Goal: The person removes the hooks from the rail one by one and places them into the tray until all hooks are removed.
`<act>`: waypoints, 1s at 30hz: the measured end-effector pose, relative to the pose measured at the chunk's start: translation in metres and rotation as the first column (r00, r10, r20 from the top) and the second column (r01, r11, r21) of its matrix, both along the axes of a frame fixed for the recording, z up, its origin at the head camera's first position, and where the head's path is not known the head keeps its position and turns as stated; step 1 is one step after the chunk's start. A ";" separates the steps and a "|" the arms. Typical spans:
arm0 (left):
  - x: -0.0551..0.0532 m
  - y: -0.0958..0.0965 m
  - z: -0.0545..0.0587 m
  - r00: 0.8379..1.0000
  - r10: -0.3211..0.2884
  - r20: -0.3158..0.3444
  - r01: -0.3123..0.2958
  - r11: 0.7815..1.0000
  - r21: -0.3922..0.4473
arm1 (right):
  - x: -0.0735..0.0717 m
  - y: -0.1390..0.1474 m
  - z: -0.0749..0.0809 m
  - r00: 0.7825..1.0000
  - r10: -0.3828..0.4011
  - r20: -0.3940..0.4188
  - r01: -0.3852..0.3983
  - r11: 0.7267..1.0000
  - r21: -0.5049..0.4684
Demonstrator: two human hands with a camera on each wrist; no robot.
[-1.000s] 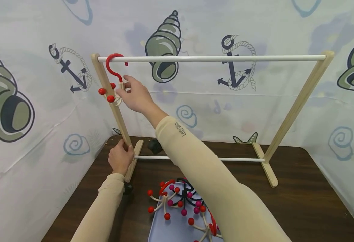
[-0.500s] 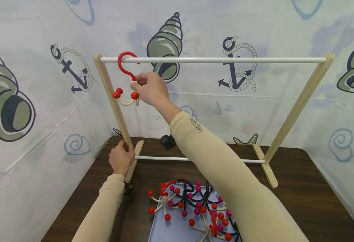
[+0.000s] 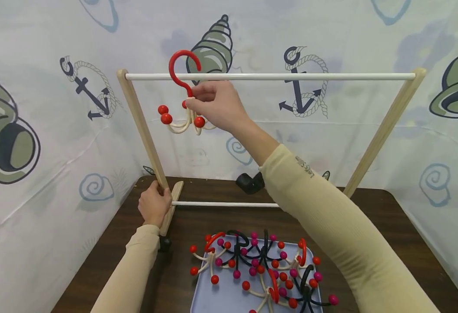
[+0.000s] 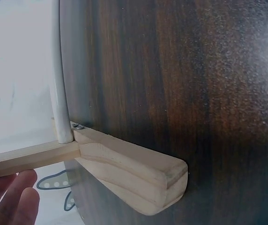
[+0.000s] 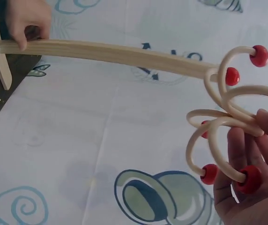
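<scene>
My right hand (image 3: 219, 104) pinches a cream octopus-style hanger (image 3: 190, 117) at the neck, just below its red hook (image 3: 174, 65). The hook's curve rises above the rack's white top rod (image 3: 291, 76), and its tip is higher than the rod. In the right wrist view, the hanger's curved arms (image 5: 218, 140) end in red balls and spread out beside my fingers. Low on the rack's left wooden post (image 3: 144, 134), my left hand (image 3: 154, 204) grips the wood close to the foot (image 4: 129, 168).
A pale blue tray (image 3: 209, 300) on the dark table (image 3: 389, 252) holds several more hangers, cream with red balls and black (image 3: 266, 252) with pink balls. The right post (image 3: 385, 130) and lower rod (image 3: 225, 204) complete the rack's frame. A patterned cloth (image 3: 252, 26) stands behind.
My right hand has moved the hanger rightward from the left post. Its hook, earlier over the top rod, is now lifted higher. The left hand keeps its grip on the post.
</scene>
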State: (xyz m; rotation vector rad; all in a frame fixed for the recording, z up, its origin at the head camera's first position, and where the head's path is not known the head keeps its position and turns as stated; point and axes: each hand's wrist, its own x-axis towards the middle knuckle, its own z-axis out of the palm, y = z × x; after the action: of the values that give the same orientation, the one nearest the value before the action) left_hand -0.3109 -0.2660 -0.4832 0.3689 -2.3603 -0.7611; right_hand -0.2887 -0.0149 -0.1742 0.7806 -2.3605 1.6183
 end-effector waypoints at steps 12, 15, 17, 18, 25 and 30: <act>0.000 0.001 0.002 1.000 0.012 0.000 -0.012 1.000 0.001 | 0.095 0.054 -0.083 0.996 0.092 0.006 -0.091 0.971 0.222; 0.000 0.002 0.002 1.000 0.012 -0.004 -0.012 1.000 0.003 | 0.119 0.059 -0.104 0.990 0.116 0.080 -0.133 0.957 0.259; 0.000 0.001 0.002 1.000 0.017 -0.005 -0.017 1.000 0.005 | 0.134 0.062 -0.120 0.980 0.133 0.146 -0.169 0.948 0.270; 0.000 0.000 0.002 1.000 0.019 -0.005 -0.019 1.000 0.005 | 0.140 0.063 -0.127 0.975 0.134 0.177 -0.180 0.945 0.273; -0.002 0.000 0.002 1.000 0.017 0.003 -0.017 1.000 0.004 | 0.173 0.072 -0.185 0.899 0.166 0.405 -0.271 0.938 0.216; -0.002 0.001 0.002 1.000 0.015 0.004 -0.015 1.000 0.012 | 0.184 0.075 -0.220 0.835 0.107 0.540 -0.265 0.938 0.223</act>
State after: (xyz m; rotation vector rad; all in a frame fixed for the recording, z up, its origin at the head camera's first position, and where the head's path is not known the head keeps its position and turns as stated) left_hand -0.3129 -0.2653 -0.4809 0.3935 -2.3547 -0.7690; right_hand -0.1049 0.0598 -0.3938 0.7075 -3.0488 1.7614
